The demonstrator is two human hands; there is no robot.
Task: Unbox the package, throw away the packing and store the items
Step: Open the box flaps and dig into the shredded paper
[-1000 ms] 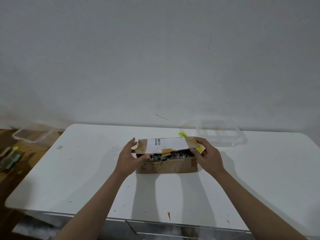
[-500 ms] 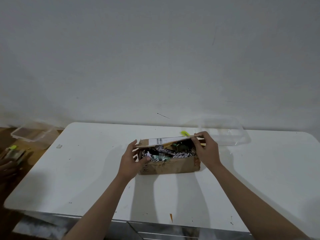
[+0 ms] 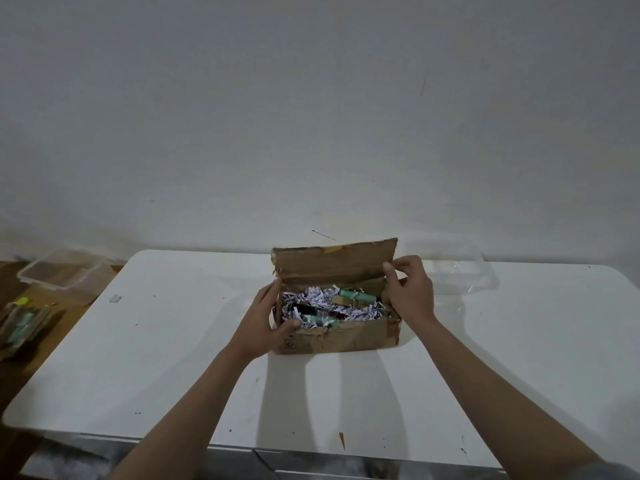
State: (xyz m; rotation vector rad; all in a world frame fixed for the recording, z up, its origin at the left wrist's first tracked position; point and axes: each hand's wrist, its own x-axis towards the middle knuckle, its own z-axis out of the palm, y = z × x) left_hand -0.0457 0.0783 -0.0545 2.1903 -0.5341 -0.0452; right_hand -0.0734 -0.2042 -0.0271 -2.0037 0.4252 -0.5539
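A worn brown cardboard box sits in the middle of the white table. Its lid flap stands upright at the back. Inside lies shredded white paper with several small items, some mint green and some dark. My left hand grips the box's left end, thumb over the front rim. My right hand pinches the lid's right edge at the box's right end.
A clear plastic container lies on the table behind the box to the right. Off the table's left, on a wooden floor, stand another clear tub and a pile of green items. A wall rises behind.
The lid has swung from nearly flat over the box to upright at the back, baring the contents. My right hand rose with the lid edge; my left stayed at the box's left end.
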